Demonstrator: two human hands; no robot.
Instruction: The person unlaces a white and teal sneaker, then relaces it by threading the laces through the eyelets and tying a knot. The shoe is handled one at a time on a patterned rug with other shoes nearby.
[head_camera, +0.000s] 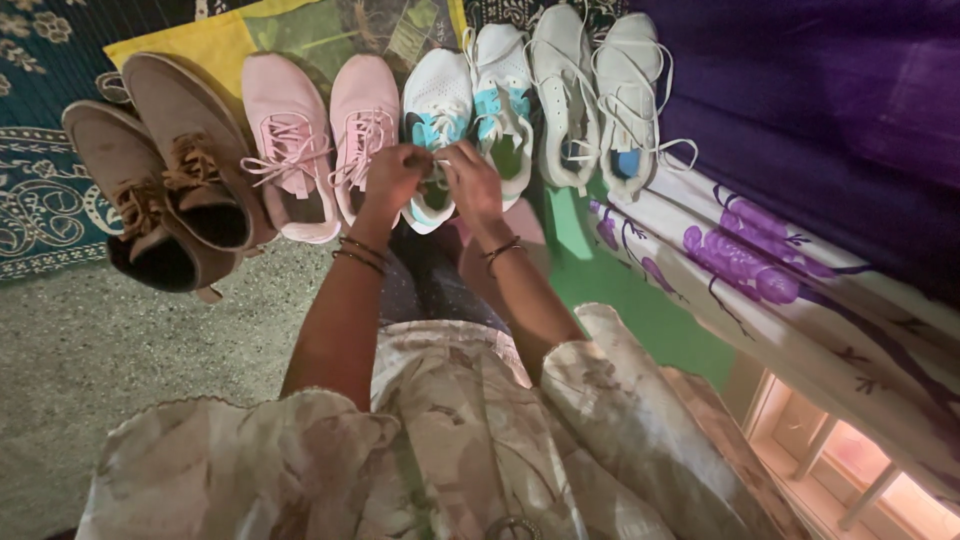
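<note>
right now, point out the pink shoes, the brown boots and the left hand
pink shoes (290, 150), head view, laces of the left shoe
brown boots (185, 170), head view, laces of the right boot
left hand (392, 178), head view, back of hand

pink shoes (325, 140) and white shoes (595, 90) crowd both sides; gravel floor (110, 350) open.

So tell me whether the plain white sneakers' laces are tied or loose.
Loose. The plain white sneakers have laces trailing untied over their sides onto the cloth.

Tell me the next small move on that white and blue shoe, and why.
Probably pull the lace ends snug: both hands, left hand and right hand, meet over the white and blue shoe, pinching something small, seemingly its lace, which looks unfinished.
</note>
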